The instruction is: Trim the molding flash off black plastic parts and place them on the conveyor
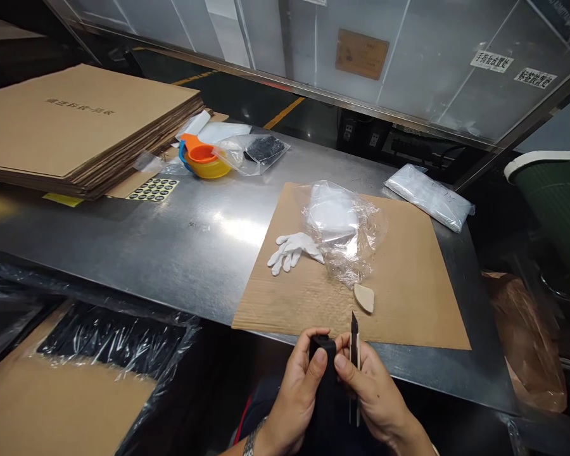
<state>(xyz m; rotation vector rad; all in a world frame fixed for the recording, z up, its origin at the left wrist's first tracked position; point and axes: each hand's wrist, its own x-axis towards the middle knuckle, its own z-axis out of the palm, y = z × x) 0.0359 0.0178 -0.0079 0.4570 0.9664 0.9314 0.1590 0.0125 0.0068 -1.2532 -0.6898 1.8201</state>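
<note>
My left hand [300, 373] is closed around a black object [323, 345] at the table's front edge. Beside it, my right hand [368, 380] grips a utility knife [354, 345] whose dark blade points up and away from me; its fingertips are close to the black object. Just beyond the blade, a small beige wedge-shaped piece [363, 298] lies on the flat cardboard sheet [408, 278]. A white glove [294, 251] and a clear plastic bag with white contents [335, 215] rest farther back on that sheet.
Stacked cardboard [90, 120] stands at the left of the metal table [194, 253]. Orange and yellow cups [206, 161], a bag with a black item [265, 151] and a sticker sheet [152, 190] lie nearby. A wrapped white packet [430, 196] is at the back right.
</note>
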